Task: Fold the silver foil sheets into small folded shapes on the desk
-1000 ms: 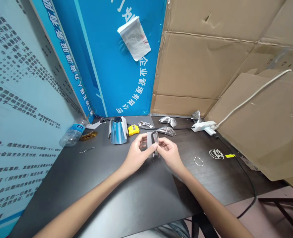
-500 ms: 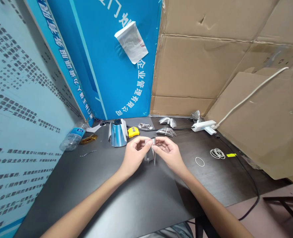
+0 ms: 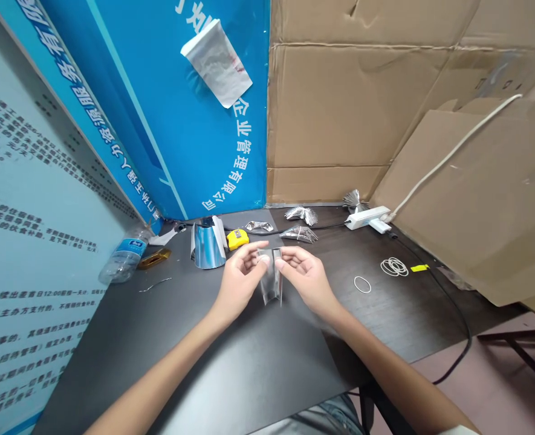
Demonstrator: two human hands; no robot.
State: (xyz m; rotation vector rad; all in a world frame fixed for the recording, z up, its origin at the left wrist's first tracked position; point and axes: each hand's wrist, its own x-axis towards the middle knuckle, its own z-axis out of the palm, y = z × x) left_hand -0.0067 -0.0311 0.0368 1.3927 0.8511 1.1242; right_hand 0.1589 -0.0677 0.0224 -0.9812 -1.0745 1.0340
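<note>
Between my two hands stands a folded sheet of shiny silver foil (image 3: 271, 284), creased lengthwise into pleats, just above the dark table. My left hand (image 3: 242, 272) pinches its left edge with the thumb in front, the index finger stretched along the top. On the other side my right hand (image 3: 306, 275) grips the right edge between thumb and fingers. Beyond the hands lie a yellow tape measure (image 3: 237, 238) and a curved blue reflective sheet (image 3: 209, 246). Several folded silver foil pieces lie farther back, among them a pleated bundle (image 3: 300, 234).
A plastic bottle (image 3: 124, 257) lies at the left by the printed panel, near a gold foil piece (image 3: 155, 258). Rubber bands (image 3: 394, 266) and a yellow strip (image 3: 419, 267) rest at right. Behind them is a white power strip (image 3: 367, 217) with cables. Cardboard walls (image 3: 330, 109) border the back.
The foil has opened out between my hands and more of its pleats show. My left index finger has straightened along the top. The camera view has shifted slightly.
</note>
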